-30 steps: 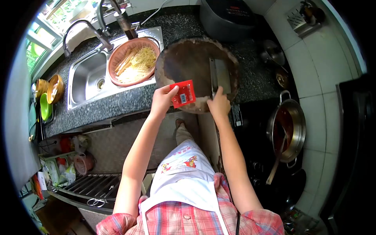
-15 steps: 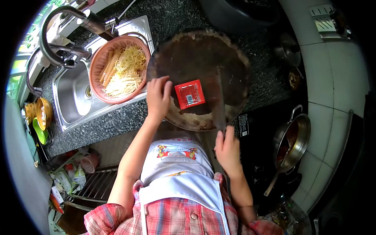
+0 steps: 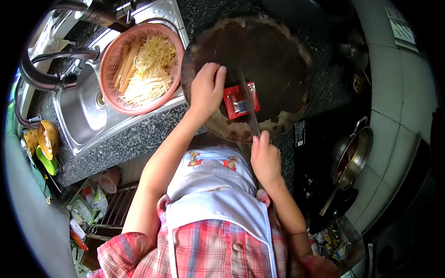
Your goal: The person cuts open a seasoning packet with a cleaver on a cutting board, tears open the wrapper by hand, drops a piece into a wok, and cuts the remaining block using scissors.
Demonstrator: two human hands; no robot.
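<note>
A red sealed packet (image 3: 232, 104) with a barcode label lies on the round, dark chopping board (image 3: 273, 51). My right hand (image 3: 266, 160) is closed round the handle of a cleaver (image 3: 249, 102). Its blade, seen nearly edge-on, lies across the right part of the packet; whether it has cut in, I cannot tell. Just left of the packet, my left hand (image 3: 207, 90) rests over the board with bent fingers and the thumb apart. Nothing shows in it, and its fingertips are partly hidden.
Left of the board, a pink colander (image 3: 105, 69) of bean sprouts and pale strips stands over the steel sink (image 3: 76, 109), below a tap (image 3: 44, 78). On the right, a steel pan (image 3: 366, 153) with a ladle sits on the black stove. Wooden bowls (image 3: 48, 139) stand far left.
The cleaver has come left from beside the packet to lie over it. My left hand has moved nearer the packet's left edge. The whole view has shifted slightly.
</note>
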